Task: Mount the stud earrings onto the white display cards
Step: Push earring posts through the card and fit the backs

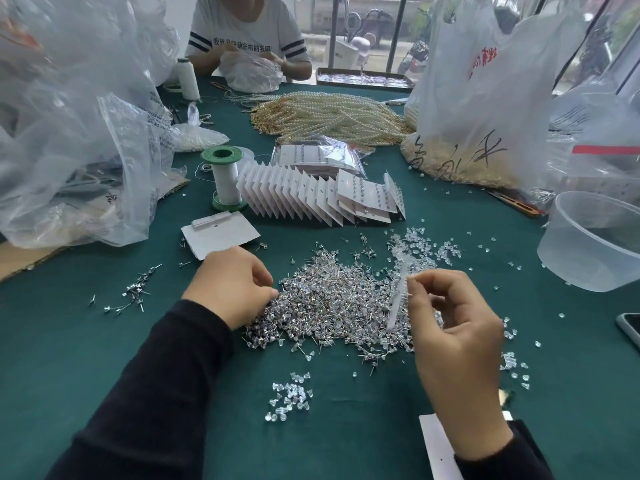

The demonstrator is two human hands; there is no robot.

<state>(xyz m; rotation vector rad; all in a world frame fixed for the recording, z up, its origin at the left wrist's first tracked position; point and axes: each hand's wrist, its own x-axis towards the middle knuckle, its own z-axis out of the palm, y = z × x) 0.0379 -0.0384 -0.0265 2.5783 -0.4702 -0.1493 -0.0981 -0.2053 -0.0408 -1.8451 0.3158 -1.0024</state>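
A big heap of silver stud earrings (332, 306) lies on the green table (104, 341) between my hands. My left hand (232, 285) rests at the heap's left edge, its fingertips curled down into the studs; what they hold is hidden. My right hand (457, 341) pinches a white display card (398, 299), seen edge-on above the heap's right side. Clear earring backs (415, 251) are scattered behind the heap, and a small cluster of backs (289, 396) lies in front. A blank card (221, 233) lies far left; another card (440, 445) sits under my right wrist.
A fanned row of filled cards (311, 195) stands behind the heap, next to a green thread spool (225, 178). Beyond are pearl strands (332, 116). Plastic bags (86, 133) crowd the left and right. A clear bowl (595, 244) and phone (630, 327) sit right. A person (249, 32) sits opposite.
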